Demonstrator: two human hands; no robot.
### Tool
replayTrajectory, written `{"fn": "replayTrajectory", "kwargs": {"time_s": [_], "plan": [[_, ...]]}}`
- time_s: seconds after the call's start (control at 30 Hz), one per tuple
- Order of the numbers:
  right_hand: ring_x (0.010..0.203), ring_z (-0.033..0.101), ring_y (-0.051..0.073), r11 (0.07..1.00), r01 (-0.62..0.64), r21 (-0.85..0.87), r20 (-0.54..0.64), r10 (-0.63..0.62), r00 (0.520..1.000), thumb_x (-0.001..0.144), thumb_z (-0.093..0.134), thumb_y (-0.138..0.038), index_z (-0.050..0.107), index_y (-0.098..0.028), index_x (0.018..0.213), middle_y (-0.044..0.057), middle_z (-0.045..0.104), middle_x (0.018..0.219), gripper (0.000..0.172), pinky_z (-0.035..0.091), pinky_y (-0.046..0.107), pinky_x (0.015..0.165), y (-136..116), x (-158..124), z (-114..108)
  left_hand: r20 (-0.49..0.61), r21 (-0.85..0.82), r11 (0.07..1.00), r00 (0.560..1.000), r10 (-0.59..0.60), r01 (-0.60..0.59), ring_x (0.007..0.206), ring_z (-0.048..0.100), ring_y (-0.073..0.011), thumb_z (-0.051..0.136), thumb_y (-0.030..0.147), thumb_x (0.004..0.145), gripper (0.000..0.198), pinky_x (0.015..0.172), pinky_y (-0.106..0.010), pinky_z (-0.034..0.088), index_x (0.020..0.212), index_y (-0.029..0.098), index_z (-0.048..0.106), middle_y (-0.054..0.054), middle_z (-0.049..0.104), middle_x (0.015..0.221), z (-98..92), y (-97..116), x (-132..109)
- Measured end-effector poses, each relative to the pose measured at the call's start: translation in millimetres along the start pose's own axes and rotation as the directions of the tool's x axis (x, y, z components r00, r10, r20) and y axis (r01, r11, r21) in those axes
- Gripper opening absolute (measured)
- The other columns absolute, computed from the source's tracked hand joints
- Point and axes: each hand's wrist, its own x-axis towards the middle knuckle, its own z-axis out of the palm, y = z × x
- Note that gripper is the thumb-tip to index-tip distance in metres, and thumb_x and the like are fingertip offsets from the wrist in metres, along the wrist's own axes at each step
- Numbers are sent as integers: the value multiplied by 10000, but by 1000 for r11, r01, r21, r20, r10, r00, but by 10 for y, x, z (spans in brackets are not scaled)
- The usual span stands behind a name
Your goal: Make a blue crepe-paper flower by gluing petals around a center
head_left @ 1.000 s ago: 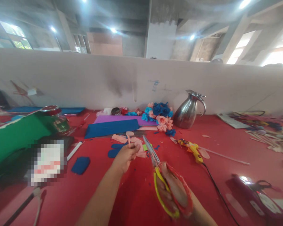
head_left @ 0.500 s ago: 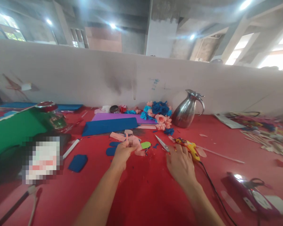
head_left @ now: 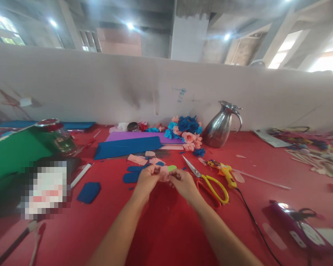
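Your left grip (head_left: 147, 181) and your right grip (head_left: 184, 184) are both pinched on a small pink paper piece (head_left: 164, 173), which sits between your fingertips, low over the red desk (head_left: 166, 236). A second ago your right grip was wrapped around the scissors (head_left: 201, 176), raised with the blades pointing up; half a second ago it was over them at the desk. Now they lie just to the right of that grip, blades pointing away from you, yellow and red handles toward you. Your left grip had the pink paper upright as a narrow strip; now its wider face shows and your right grip has joined it.

The green piece (head_left: 172, 168) lies just beyond your right fingertips, and the blue pieces (head_left: 131, 177) are near your left grip, on its left. The yellow glue gun (head_left: 226, 174) rests to the right of the scissors, and the paper flowers (head_left: 189, 125) are beyond both grips.

Farther beyond, the wall (head_left: 100, 85) carries a few lines of blue handwriting (head_left: 181, 94), too blurred for you to read. Well left of your left grip, a pale patch (head_left: 46, 190) with a reddish band is pixelated, so its print is unreadable.
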Motion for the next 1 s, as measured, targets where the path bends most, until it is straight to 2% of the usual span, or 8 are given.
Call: {"fn": "replayTrajectory", "kwargs": {"time_s": [0.1, 0.27, 0.37, 0.47, 0.63, 0.77, 0.87, 1.0], "plan": [[527, 569, 109, 982, -94, 165, 28, 91, 995, 710, 532, -226, 602, -161, 723, -30, 612, 566, 96, 426, 219, 532, 5, -1, -16, -12, -9, 999, 999, -32, 31, 547, 596, -152, 797, 159, 510, 233, 574, -252, 452, 709, 140, 677, -6, 660, 570, -6, -22, 24], [513, 566, 102, 938, -210, 277, 41, 207, 977, 652, 564, -198, 605, -158, 688, -24, 624, 542, 67, 440, 217, 541, -80, 8, -57, -35, 19, 998, 998, -58, 59, 539, 603, -147, 746, 133, 540, 228, 568, -249, 450, 756, 132, 674, -10, 669, 584, -27, -44, 46], [519, 569, 106, 923, -229, 310, 55, 223, 973, 624, 579, -189, 616, -166, 671, -20, 635, 560, 64, 443, 222, 544, -100, 17, -80, -30, 34, 997, 998, -62, 63, 541, 609, -146, 690, 131, 580, 243, 581, -254, 455, 822, 137, 672, -7, 678, 606, -32, -42, 44], [531, 567, 109, 926, -202, 320, 70, 189, 979, 600, 591, -183, 622, -168, 682, -19, 643, 579, 89, 439, 225, 548, -77, 27, -93, -46, 52, 997, 998, -47, 49, 550, 613, -146, 656, 115, 587, 269, 599, -255, 460, 854, 142, 671, 2, 676, 603, -24, -24, 34], [546, 562, 116, 950, -127, 287, 56, 116, 992, 594, 576, -188, 619, -174, 711, -24, 640, 587, 125, 413, 229, 543, -12, 44, -96, -61, 61, 996, 996, -60, 64, 530, 603, -141, 672, 147, 591, 285, 608, -264, 461, 875, 152, 658, 16, 664, 595, -12, -6, 19], [537, 553, 117, 988, -76, 137, -25, 80, 996, 610, 546, -194, 626, -178, 715, -28, 627, 582, 133, 378, 228, 525, 7, 49, -109, -62, 68, 995, 996, -64, 68, 559, 610, -146, 659, 148, 579, 273, 626, -270, 454, 852, 154, 657, 16, 658, 609, -18, -10, 27], [552, 565, 127, 998, -50, 24, -65, 52, 997, 624, 539, -207, 639, -179, 731, -19, 633, 591, 150, 380, 230, 526, 36, 66, -135, -119, 106, 993, 992, -35, 48, 627, 629, -158, 665, 157, 577, 246, 640, -264, 440, 823, 152, 663, 2, 674, 642, -28, 2, 32], [570, 580, 139, 999, -46, -2, -83, 45, 995, 627, 541, -218, 639, -182, 748, -10, 643, 601, 160, 410, 238, 547, 92, 96, -157, -171, 172, 983, 985, -28, 57, 671, 631, -159, 663, 170, 601, 204, 640, -252, 426, 805, 156, 677, -14, 700, 674, -23, 32, 18]]}}
